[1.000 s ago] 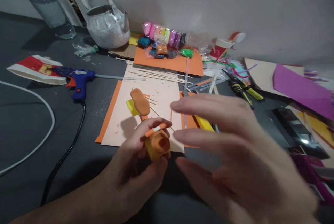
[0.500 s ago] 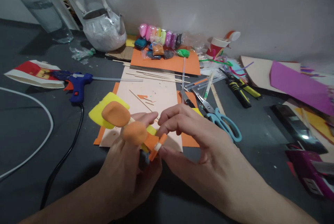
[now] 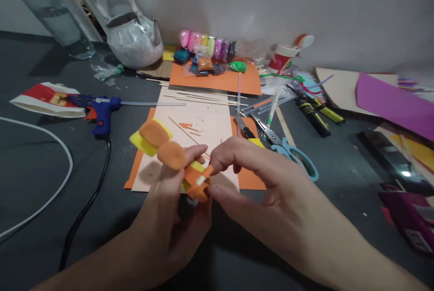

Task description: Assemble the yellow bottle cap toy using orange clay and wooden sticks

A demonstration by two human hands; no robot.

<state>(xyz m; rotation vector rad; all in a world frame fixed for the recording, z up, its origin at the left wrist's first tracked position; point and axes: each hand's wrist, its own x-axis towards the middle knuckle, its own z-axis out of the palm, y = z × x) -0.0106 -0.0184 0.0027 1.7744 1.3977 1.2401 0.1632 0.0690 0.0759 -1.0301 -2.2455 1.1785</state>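
My left hand [image 3: 169, 209] is closed around a small craft model [image 3: 171, 155] made of orange and yellow pieces. Two rounded orange pads with a yellow piece behind one stick out at its upper left. At the near end, orange strips cross around a small whitish bit. My right hand [image 3: 251, 187] pinches this orange end between thumb and bent fingers. The palms and the model's underside are hidden. Beneath the hands lies a pale sheet [image 3: 217, 119] with thin sticks and orange scraps on it.
A blue hot glue gun [image 3: 103, 112] rests at left, its black cord running forward. Blue-handled scissors [image 3: 294, 157], a cutter [image 3: 244, 126] and pliers [image 3: 313, 112] lie to the right. Behind are a silver kettle [image 3: 134, 42], bagged clay [image 3: 206, 49] and a paper cup [image 3: 283, 58]. A purple stapler-like object [image 3: 403, 218] sits far right.
The model has tilted, its orange pads shifting right and slightly up. Its near end has turned, showing more of the crossed orange strips. Both hands keep hold of it.
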